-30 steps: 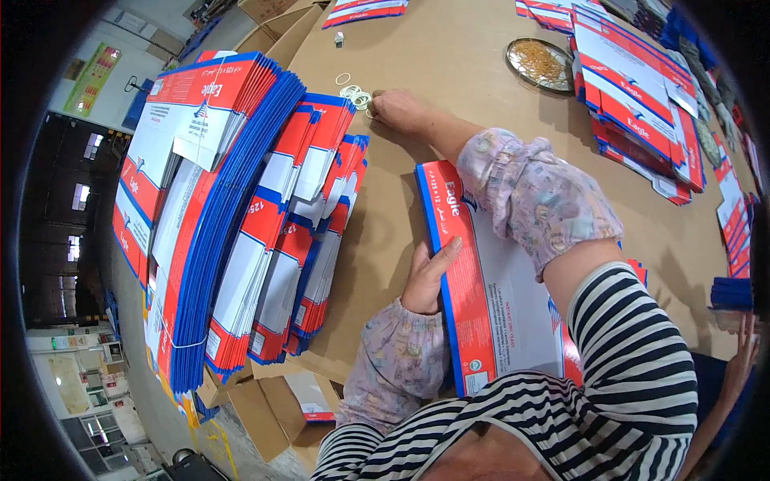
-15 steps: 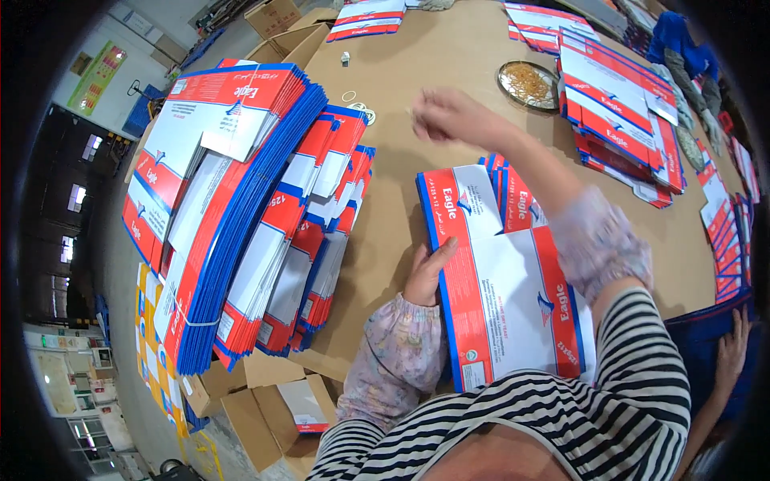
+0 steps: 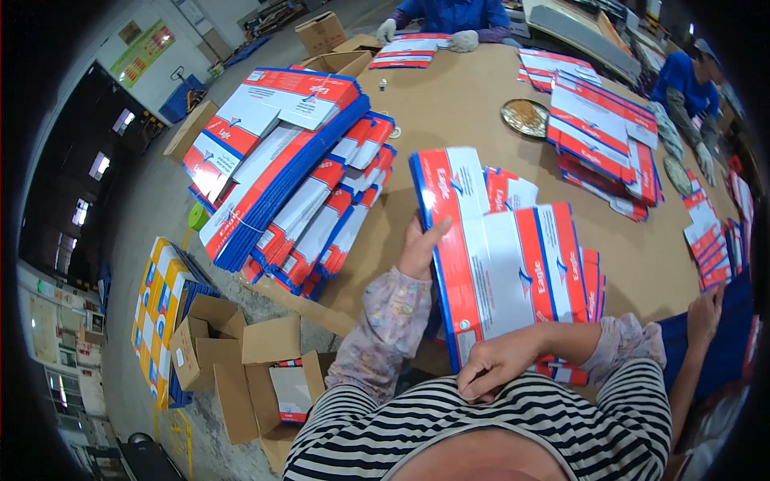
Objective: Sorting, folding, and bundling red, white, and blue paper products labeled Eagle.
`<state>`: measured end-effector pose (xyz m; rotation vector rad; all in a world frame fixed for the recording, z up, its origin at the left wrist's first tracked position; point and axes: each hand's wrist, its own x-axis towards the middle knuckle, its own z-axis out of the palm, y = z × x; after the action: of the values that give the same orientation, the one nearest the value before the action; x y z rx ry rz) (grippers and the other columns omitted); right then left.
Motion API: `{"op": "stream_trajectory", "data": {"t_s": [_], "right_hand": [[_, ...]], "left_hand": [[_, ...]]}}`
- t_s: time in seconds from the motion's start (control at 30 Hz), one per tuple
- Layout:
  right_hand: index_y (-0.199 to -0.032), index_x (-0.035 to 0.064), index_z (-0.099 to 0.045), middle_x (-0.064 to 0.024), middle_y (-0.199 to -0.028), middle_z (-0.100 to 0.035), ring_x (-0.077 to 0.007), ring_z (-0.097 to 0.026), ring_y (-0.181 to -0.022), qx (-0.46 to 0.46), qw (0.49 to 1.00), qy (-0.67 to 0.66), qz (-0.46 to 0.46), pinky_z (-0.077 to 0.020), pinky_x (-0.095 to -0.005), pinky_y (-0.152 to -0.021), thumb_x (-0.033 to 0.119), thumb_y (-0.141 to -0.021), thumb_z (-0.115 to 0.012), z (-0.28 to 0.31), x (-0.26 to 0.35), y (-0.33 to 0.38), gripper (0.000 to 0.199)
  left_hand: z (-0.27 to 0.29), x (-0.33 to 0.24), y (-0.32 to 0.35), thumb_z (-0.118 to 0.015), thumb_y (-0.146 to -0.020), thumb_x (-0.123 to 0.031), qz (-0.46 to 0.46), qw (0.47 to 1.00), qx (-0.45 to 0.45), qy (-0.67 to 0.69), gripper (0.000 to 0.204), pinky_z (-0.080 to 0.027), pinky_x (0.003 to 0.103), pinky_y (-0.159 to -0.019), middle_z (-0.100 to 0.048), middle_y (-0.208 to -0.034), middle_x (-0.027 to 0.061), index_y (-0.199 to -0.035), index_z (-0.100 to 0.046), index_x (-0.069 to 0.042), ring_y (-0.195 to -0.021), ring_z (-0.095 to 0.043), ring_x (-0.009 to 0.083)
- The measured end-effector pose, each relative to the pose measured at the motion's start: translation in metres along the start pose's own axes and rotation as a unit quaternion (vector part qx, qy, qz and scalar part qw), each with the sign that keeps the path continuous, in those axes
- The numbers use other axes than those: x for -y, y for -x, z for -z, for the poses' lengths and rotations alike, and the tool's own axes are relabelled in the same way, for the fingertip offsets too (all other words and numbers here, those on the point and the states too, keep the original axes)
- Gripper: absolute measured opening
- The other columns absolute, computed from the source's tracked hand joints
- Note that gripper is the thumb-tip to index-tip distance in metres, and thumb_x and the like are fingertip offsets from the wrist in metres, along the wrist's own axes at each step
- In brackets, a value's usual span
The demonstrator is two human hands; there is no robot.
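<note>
A bundle of flat printed cartons (image 3: 501, 276), red, white and blue, is held tilted up in front of me. My left hand (image 3: 420, 247) grips its left edge, thumb over the front and fingers behind. My right hand (image 3: 505, 361) is at the bundle's lower edge, close to my striped shirt, with its fingers pinched together; whatever lies in them is too small or hidden to name. More loose cartons (image 3: 591, 284) show behind the bundle's right side. A tall stack of tied cartons (image 3: 285, 172) stands on the table to my left.
Pale rings (image 3: 395, 132) lie beside the tall stack. A round dish (image 3: 525, 117) holds a tan tangle. More carton stacks (image 3: 597, 132) stand at the right. Co-workers in blue (image 3: 457, 14) are at the far side. Open cardboard boxes (image 3: 265, 353) stand on the floor.
My right hand has come back from over the table near the pale rings to the bundle's lower edge. The bundle has shifted slightly, still in my left hand. The view has tilted up.
</note>
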<state>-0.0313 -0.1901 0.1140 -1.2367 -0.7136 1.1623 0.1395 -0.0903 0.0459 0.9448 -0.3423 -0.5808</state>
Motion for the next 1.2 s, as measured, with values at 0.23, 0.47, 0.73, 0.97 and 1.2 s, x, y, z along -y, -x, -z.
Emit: {"op": "stream_trajectory", "data": {"t_s": [0.23, 0.47, 0.73, 0.97, 1.2], "right_hand": [[-0.124, 0.0062, -0.056, -0.0043, -0.063, -0.059, -0.0097, -0.055, -0.053, -0.105, 0.980, 0.159, 0.057, -0.0431, -0.0225, -0.052, 0.015, -0.092, -0.055, -0.014, 0.066, 0.051, 0.033], [-0.142, -0.0031, -0.020, -0.0250, -0.127, -0.050, -0.0303, -0.053, -0.116, -0.529, 0.554, 0.513, 0.388, -0.0478, -0.0371, -0.085, 0.050, -0.065, -0.075, -0.073, 0.165, 0.144, 0.109], [-0.099, -0.0019, -0.058, -0.0181, -0.091, -0.062, -0.0334, -0.060, -0.090, -0.479, 0.437, 0.758, 0.069, -0.0472, -0.0394, -0.072, 0.037, -0.063, -0.076, -0.041, 0.191, 0.076, 0.056], [-0.084, -0.0013, -0.057, -0.0139, -0.070, -0.061, -0.0319, -0.062, -0.076, -0.427, 0.502, 0.743, -0.112, -0.0470, -0.0394, -0.063, 0.024, -0.068, -0.073, -0.047, 0.196, 0.069, 0.034], [-0.069, 0.0001, -0.056, -0.0150, -0.068, -0.057, -0.0337, -0.059, -0.071, -0.442, 0.451, 0.774, -0.032, -0.0460, -0.0418, -0.064, 0.010, -0.063, -0.068, -0.051, 0.185, 0.076, 0.017]], "left_hand": [[-0.054, -0.089, 0.033, -0.068, -0.082, -0.012, -0.155, 0.982, 0.032, -0.100, 0.053, -0.048, 0.032, -0.085, -0.058, -0.113, 0.0131, -0.125, -0.041, 0.001, -0.097, -0.060, 0.0187], [-0.099, -0.087, 0.055, -0.072, -0.079, -0.017, -0.332, 0.915, 0.099, -0.204, 0.066, -0.045, 0.032, -0.089, -0.054, -0.116, 0.0136, -0.130, -0.035, 0.003, -0.102, -0.056, 0.0194], [-0.111, -0.074, 0.077, -0.070, -0.076, -0.014, -0.322, 0.884, 0.185, -0.285, 0.060, -0.047, 0.030, -0.082, -0.059, -0.103, 0.0120, -0.125, -0.039, 0.003, -0.092, -0.059, 0.0173], [-0.125, -0.119, 0.088, -0.081, -0.068, -0.037, -0.493, 0.773, 0.067, -0.394, 0.068, -0.049, 0.035, -0.076, -0.057, -0.107, 0.0179, -0.114, -0.048, 0.001, -0.095, -0.060, 0.0269], [-0.174, -0.152, 0.110, -0.076, -0.060, -0.014, -0.577, 0.650, 0.039, -0.493, 0.047, -0.048, 0.040, -0.073, -0.051, -0.100, 0.0149, -0.099, -0.051, -0.003, -0.091, -0.054, 0.0329]]}}
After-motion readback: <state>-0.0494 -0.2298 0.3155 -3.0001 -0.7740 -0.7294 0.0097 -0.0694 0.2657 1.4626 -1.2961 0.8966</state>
